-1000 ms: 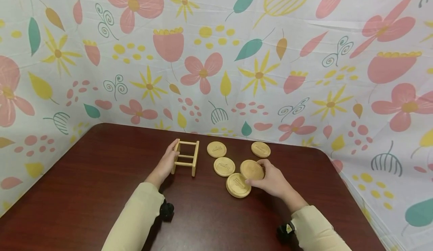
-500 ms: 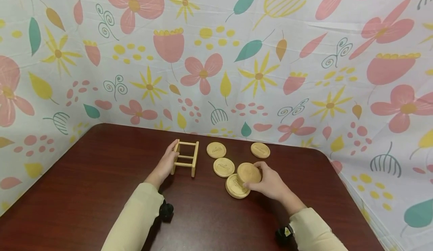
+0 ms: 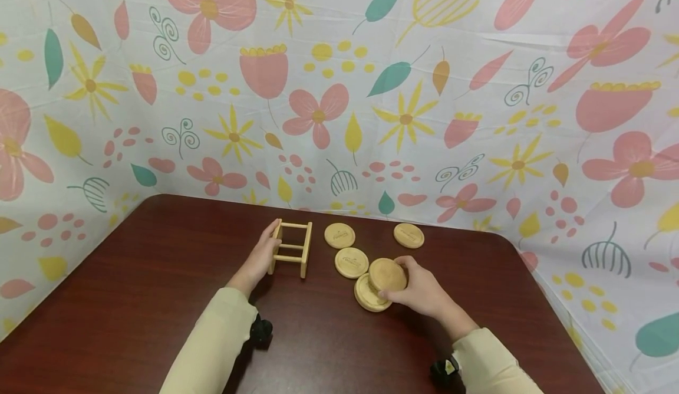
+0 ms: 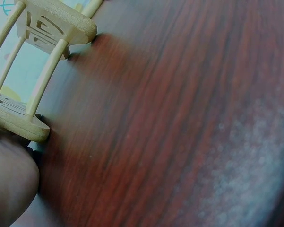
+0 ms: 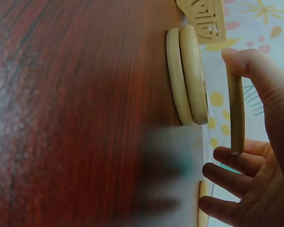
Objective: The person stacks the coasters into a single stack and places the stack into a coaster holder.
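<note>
On the left of the head view, my left hand (image 3: 261,256) grips the near-left side panel of a small wooden coaster holder (image 3: 306,251) with thin rungs. The holder's cut-out panels show in the left wrist view (image 4: 61,19). My right hand (image 3: 423,289) pinches a round wooden coaster (image 3: 388,275) at its edges, thumb on one side and fingertips on the other. That coaster hangs over a stack of two coasters (image 3: 363,298), hiding part of the top one. In the right wrist view a gap shows between the held coaster (image 5: 236,113) and the stack (image 5: 193,75).
Three more coasters lie flat on the dark red-brown table (image 3: 132,288): one at the back (image 3: 339,236), one behind the stack (image 3: 351,263), one at the back right (image 3: 408,236). A flower-printed cloth (image 3: 318,164) hangs behind the table's far edge.
My right hand has carried the coaster a little to the left and nearer, further over the stack. The left hand and the coaster holder have stayed in place.
</note>
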A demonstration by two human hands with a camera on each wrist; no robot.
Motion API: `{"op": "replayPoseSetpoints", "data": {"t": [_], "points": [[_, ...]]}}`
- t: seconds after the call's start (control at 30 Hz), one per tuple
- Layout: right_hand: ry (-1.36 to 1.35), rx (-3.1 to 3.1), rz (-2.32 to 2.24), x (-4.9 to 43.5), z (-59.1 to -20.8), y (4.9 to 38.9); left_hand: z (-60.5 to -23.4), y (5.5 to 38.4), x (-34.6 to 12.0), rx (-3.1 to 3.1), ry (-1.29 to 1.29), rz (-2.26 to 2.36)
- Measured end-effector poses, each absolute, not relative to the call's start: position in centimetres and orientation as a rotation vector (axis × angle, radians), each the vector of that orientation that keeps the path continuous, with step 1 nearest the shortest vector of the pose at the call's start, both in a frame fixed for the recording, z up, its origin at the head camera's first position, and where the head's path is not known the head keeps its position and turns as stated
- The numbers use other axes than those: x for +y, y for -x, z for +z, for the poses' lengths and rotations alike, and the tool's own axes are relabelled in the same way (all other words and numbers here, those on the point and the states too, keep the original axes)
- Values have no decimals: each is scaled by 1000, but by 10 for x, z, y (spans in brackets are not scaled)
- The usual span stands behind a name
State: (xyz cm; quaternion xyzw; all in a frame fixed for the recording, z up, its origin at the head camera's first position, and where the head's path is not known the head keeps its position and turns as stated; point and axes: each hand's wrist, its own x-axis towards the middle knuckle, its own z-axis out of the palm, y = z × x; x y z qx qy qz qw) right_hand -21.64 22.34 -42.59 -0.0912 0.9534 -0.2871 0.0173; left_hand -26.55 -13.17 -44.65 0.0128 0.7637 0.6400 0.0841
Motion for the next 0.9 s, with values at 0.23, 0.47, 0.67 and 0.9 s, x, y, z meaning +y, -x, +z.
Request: {"op": "replayPoseSetpoints", "data": {"t": [0.23,0.47,0.67,0.9], "points": [[295,2960,-888,222,-425,216,-447,265,-132,2276,-40,1901],[301,2957,-893,220,-427,215,-428,255,-131,2227,-41,1910],[316,2963,-872,219,-429,214,-412,243,-128,2235,-46,1892],[358,2970,-872,218,-430,213,-409,241,-127,2242,-52,1876]]}}
